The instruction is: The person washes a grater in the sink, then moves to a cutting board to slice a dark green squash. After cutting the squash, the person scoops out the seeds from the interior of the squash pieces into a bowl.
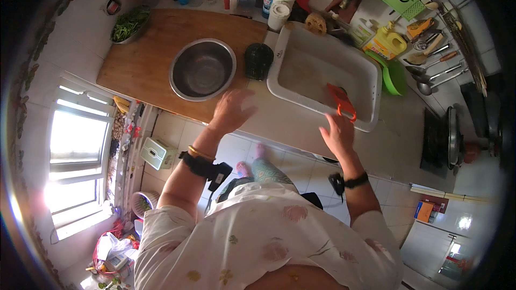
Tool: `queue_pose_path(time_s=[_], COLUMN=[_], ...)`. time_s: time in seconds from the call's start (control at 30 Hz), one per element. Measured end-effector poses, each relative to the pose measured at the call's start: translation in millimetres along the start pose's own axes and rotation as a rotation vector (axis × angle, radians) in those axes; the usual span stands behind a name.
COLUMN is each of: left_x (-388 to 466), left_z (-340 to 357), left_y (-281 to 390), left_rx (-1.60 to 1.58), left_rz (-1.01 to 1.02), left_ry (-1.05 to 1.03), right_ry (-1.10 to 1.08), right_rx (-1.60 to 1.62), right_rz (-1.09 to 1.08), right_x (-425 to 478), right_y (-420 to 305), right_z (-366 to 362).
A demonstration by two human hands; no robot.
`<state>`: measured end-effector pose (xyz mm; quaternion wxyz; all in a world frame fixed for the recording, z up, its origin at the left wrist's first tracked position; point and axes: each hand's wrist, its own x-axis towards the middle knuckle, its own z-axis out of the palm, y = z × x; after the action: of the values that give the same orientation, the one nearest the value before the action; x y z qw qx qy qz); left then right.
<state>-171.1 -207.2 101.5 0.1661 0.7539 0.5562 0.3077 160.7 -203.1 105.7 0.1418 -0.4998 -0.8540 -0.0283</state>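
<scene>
My left hand (234, 109) is over the counter edge, just in front of a stainless steel bowl (203, 70); its fingers are spread and hold nothing. The bowl stands on a wooden board and looks bare inside. Beside the bowl sits a dark green rounded object (259, 61), perhaps a squash. At the front of the white sink (322, 108), my right hand (340, 135) hovers with its thumb apart from the fingers. Right by those fingertips is an orange tool with a looped handle (340, 100), leaning at the sink's inner front wall. Whether the fingers touch it, I cannot tell.
A bowl of green leaves (131, 25) occupies the far left corner of the wooden board (153, 60). Behind the sink are a yellow detergent bottle (387, 42) and a loofah piece (315, 23). A green ladle-like scoop (393, 78) rests beside it. Utensils hang at right.
</scene>
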Motion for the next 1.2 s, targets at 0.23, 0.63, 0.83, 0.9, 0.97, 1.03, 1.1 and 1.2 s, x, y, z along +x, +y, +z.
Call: queue_pose_path(time_s=[0.23, 0.63, 0.83, 0.9, 0.97, 1.03, 1.1, 1.2], left_x=[-7, -53, -34, -31, -34, -21, -7, 9], left_z=[-8, -19, -11, 4, 13, 26, 36, 63], left_y=[-34, -71, -92, -109, -128, -139, -137, -119], left_rx=[-0.618, -0.821, -1.145, -1.277, -1.449, -1.631, -1.561, -1.416], left_rz=[-0.592, -1.149, -1.278, -1.236, -1.23, -1.099, -1.077, -0.95], left_ry=[0.662, 0.746, 0.551, 0.513, 0.479, 0.642, 0.587, 0.229], right_ry=[-0.033, -0.061, 0.004, 0.002, 0.026, 0.049, 0.205, 0.477], right_rx=[0.327, 0.36, 1.639, 1.826, 2.118, 2.202, 2.127, 2.043], right_rz=[0.124, 0.215, 0.427, 0.407, 0.613, 0.579, 0.677, 0.802], right_x=[178, 232, 177, 125, 66, 10, -45, -115], right_y=[-45, -99, -59, -19, -9, 15, 39, 62], right_z=[74, 132, 82, 57, 10, -13, -35, -52])
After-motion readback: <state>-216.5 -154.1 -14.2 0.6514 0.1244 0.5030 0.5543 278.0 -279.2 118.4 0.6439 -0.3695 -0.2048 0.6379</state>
